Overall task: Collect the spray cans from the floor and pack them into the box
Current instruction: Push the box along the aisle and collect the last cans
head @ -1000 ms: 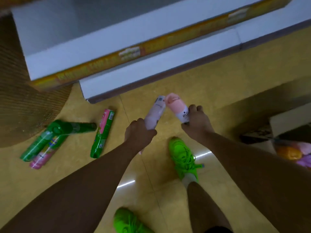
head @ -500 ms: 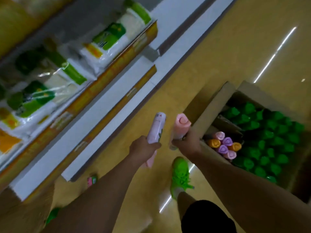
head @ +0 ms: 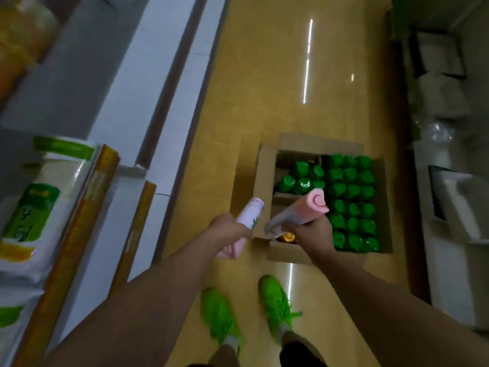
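Pink cylindrical spray cans, one (head: 248,215) in the left hand (head: 227,229), one (head: 304,210) in the right hand (head: 313,234), fingers clamped round each, are nearing the brown cardboard box (head: 264,178), risking toppling packed green-capped cans (head: 349,200).

A pale pink spray can (head: 247,221) is tilted, its flat base up and away, its cap end low, held beside the box's left wall. A second pink spray can (head: 304,210) slants over the box's near-left corner, round pink cap uppermost. The open cardboard box (head: 264,186) stands on the floor, its right side packed with upright green-capped cans (head: 349,197).
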Demonstrator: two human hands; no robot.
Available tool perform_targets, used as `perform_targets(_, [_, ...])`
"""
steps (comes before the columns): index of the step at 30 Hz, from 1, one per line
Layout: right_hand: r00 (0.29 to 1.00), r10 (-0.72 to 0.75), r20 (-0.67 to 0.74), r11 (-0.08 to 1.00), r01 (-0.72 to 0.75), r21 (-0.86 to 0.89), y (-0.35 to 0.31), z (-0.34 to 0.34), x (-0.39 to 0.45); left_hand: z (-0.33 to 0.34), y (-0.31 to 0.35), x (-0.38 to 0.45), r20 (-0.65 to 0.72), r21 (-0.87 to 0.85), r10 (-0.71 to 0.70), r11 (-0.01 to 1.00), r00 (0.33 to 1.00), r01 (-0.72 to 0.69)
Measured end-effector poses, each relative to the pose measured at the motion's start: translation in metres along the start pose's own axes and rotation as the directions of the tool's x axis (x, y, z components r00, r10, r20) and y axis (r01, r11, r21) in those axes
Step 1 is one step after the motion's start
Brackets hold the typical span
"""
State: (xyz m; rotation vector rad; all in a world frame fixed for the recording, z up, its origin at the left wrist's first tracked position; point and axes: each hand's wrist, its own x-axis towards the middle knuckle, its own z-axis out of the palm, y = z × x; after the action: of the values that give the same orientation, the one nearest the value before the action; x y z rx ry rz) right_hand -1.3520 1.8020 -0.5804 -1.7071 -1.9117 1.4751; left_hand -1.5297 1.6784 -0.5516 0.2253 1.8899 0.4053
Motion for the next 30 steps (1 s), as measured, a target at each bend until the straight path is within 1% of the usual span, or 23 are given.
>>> perform_targets(3, [0.993, 0.079, -0.093, 0.993, -0.071, 0.094, 0.010, -0.020, 0.017, 0.015, 0.035, 0.016, 0.045, 0.106, 0.004, 0.994, 0.999, -0.009])
perform_targets(5, [0.982, 0.129, -0.140, 0.985, -0.111, 0.132, 0.019, -0.031, 0.030, 0.027, 0.054, 0.033, 0.046, 0.166, 0.023, 0.986, 0.999, -0.030])
perform_targets(8, [0.969, 0.160, -0.186, 0.982, -0.137, 0.130, 0.036, -0.043, 0.055, 0.047, 0.071, 0.061, -0.023, 0.208, 0.109, 0.973, 0.994, -0.102])
perform_targets(11, [0.969, 0.151, -0.197, 0.983, -0.126, 0.133, 0.052, -0.049, 0.081, 0.066, 0.084, 0.087, -0.098, 0.182, 0.155, 0.974, 0.983, -0.135])
perform_targets(13, [0.972, 0.142, -0.187, 0.985, -0.121, 0.120, 0.064, -0.053, 0.100, 0.080, 0.095, 0.105, -0.139, 0.159, 0.141, 0.980, 0.980, -0.118])
perform_targets(15, [0.977, 0.129, -0.172, 0.989, -0.115, 0.091, 0.077, -0.056, 0.121, 0.093, 0.105, 0.124, -0.169, 0.180, 0.134, 0.978, 0.977, -0.103])
perform_targets(18, [0.988, 0.110, -0.111, 0.994, -0.109, 0.020, 0.096, -0.057, 0.158, 0.118, 0.119, 0.163, -0.190, 0.185, 0.143, 0.977, 0.971, -0.108])
perform_targets(21, [0.999, 0.035, -0.028, 0.998, -0.037, -0.050, 0.110, -0.051, 0.185, 0.139, 0.123, 0.201, -0.175, 0.179, 0.159, 0.976, 0.972, -0.128])
perform_targets(24, [1.000, 0.012, 0.020, 0.996, -0.010, -0.090, 0.140, -0.041, 0.212, 0.164, 0.124, 0.241, -0.168, 0.128, 0.151, 0.983, 0.974, -0.130])
perform_targets(26, [0.998, -0.007, 0.055, 0.993, 0.013, -0.113, 0.159, -0.036, 0.228, 0.179, 0.124, 0.265, -0.142, 0.143, 0.149, 0.981, 0.979, -0.129])
perform_targets(30, [0.991, -0.033, 0.128, 0.973, 0.061, -0.223, 0.186, -0.027, 0.253, 0.202, 0.126, 0.305, -0.086, 0.185, 0.154, 0.973, 0.984, -0.136])
